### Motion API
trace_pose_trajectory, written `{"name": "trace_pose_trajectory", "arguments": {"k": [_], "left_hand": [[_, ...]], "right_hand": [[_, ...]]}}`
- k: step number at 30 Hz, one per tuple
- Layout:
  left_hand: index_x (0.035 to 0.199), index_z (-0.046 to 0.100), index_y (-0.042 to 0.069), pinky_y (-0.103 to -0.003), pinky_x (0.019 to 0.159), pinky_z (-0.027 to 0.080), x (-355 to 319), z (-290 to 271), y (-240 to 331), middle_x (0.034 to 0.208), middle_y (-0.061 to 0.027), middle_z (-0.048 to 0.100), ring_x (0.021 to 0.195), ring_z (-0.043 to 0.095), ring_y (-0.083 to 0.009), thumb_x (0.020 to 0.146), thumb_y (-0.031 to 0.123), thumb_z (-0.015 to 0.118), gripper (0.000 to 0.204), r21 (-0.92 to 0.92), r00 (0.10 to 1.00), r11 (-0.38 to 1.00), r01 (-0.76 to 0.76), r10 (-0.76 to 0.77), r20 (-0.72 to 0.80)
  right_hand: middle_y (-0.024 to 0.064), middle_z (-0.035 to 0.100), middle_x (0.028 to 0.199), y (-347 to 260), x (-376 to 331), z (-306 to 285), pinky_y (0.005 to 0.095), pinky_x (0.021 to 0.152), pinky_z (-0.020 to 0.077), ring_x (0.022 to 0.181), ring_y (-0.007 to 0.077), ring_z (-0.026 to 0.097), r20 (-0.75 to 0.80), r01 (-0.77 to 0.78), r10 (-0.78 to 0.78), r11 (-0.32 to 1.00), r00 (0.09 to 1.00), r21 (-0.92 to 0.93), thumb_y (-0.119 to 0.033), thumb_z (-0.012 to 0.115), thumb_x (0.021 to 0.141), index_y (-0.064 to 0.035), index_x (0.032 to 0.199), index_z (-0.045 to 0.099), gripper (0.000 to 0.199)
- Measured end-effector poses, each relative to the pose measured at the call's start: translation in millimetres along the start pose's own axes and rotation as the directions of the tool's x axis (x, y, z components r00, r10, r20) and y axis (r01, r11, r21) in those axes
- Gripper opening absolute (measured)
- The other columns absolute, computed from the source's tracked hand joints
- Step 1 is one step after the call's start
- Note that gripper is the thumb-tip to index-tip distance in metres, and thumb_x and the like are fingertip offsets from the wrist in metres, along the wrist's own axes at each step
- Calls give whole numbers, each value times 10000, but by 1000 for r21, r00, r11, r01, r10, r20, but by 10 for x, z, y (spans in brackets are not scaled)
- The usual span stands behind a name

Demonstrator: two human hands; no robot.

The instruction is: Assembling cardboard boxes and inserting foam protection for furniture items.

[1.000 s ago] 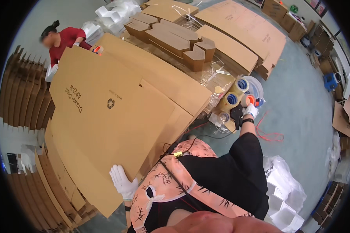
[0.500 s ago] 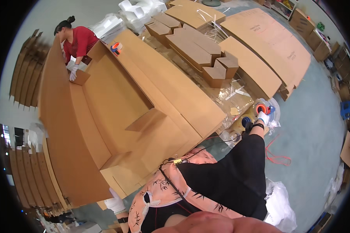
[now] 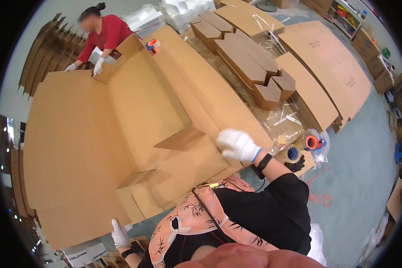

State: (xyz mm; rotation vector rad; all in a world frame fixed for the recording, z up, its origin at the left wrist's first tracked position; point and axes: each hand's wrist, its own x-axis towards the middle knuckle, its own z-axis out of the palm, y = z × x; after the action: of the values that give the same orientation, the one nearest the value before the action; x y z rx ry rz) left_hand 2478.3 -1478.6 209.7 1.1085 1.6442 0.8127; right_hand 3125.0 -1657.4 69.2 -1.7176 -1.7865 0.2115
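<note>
A very large brown cardboard box (image 3: 138, 120) lies open in front of me with its flaps spread. My right hand (image 3: 237, 145), in a white glove with a black wristband, presses on the near right side panel of the box. My left hand (image 3: 119, 233), also gloved in white, grips the lower near edge of the box at the bottom left. A person in a red top (image 3: 103, 33) at the far end holds the opposite flap with both gloved hands. An orange tape dispenser (image 3: 153, 44) rests on the box's far edge.
Rolls of tape (image 3: 311, 143) lie in clear plastic on the floor to my right. Stacks of flat cardboard (image 3: 330, 67) and folded cardboard pieces (image 3: 254, 67) lie beyond. More flat cardboard stands at the left (image 3: 44, 53). White plastic bags (image 3: 143, 18) sit at the back.
The big box has been opened out and laid flat. My right hand came back from the tape rolls onto the box's side panel. My left hand shifted along the lower edge.
</note>
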Motion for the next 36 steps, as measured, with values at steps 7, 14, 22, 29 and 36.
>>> {"name": "trace_pose_trajectory", "arguments": {"k": [7, 14, 22, 29, 36], "left_hand": [[1491, 404, 59, -480, 943, 545, 214, 22, -426, 1330, -202, 610, 1206, 606, -384, 934, 661, 594, 842, -442, 982, 878, 185, -153, 107], [1474, 410, -37, -414, 1049, 475, 333, 277, -578, 1453, -205, 532, 1283, 559, -346, 977, 445, 634, 727, 254, 856, 966, 38, 100, -508], [1400, 515, -67, -478, 1173, 349, 226, 2608, 813, 1471, -282, 499, 1390, 462, -417, 896, 162, 708, 586, 602, 400, 31, -798, 775, 490], [1299, 592, -19, -486, 1120, 417, 411, 4005, 910, 1314, -225, 633, 1222, 593, -398, 864, 319, 744, 572, 309, 118, -215, -926, 613, 782], [1051, 738, 100, -439, 837, 554, 109, 4062, 973, 982, -144, 741, 931, 696, -359, 939, 385, 655, 317, 498, 452, -38, -866, 365, 814]], "right_hand": [[122, 472, 1525, -295, -58, 916, 561, 1164, 312, 1448, 315, 393, 445, 185, -96, 969, 890, -161, -442, 715, 832, -160, 1436, 530, 692], [98, 445, 1562, -211, -96, 1017, 540, 1187, 285, 1466, 293, 379, 424, 157, -98, 982, 901, -107, -430, 687, 863, -173, 1459, 517, 671], [125, 505, 1501, -76, -32, 980, 525, 1171, 304, 1415, 305, 430, 325, 160, -126, 984, 937, -79, -364, 694, 840, -136, 1402, 570, 620], [147, 651, 1290, 284, -372, 636, 467, 1086, 433, 1229, 334, 591, -54, 22, -23, 1000, 998, -12, -302, 712, 802, -100, 1235, 660, 481], [161, 686, 1178, 911, -1090, -302, 448, 949, 534, 1092, 350, 654, -476, -528, 399, 832, 783, -170, -232, 711, 803, -84, 1181, 667, 409]]}}
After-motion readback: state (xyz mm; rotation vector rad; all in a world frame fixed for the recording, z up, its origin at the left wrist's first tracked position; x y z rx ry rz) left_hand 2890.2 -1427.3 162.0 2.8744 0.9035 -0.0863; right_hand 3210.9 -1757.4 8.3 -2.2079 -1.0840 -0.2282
